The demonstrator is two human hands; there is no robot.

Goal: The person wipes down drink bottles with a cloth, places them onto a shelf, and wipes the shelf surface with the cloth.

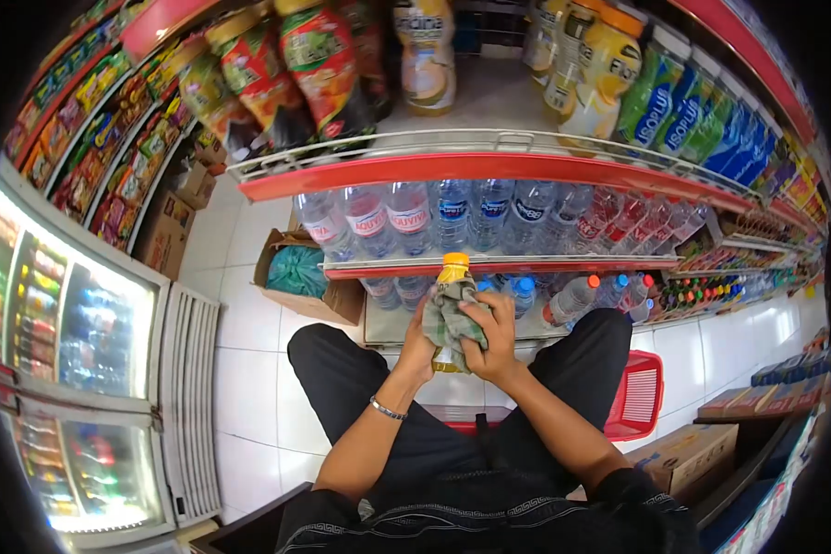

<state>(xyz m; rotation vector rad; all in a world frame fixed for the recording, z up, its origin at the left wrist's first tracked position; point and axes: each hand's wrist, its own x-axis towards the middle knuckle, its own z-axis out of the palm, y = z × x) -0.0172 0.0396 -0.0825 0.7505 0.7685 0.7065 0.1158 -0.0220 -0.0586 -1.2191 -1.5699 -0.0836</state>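
A bottle [455,270] with an orange-yellow cap stands nearly upright between my hands, above my lap. Its bottom shows yellowish below a grey-green cloth [447,319] that covers most of its body. My left hand [417,343] is closed round the bottle's left side, its fingers partly hidden behind bottle and cloth. On the other side, my right hand [495,332] is closed on the cloth, pressing it against the bottle. The label is hidden. Just beyond my hands is the lowest shelf [379,323] with several water bottles [571,300].
Rows of water bottles [408,220] fill the middle shelf; juice and tea bottles [319,69] stand above. An open carton [340,300] with a green bag sits front-left. A red basket [651,397] is at my right, near a cardboard box [688,454]. Lit fridges [162,305] line the left.
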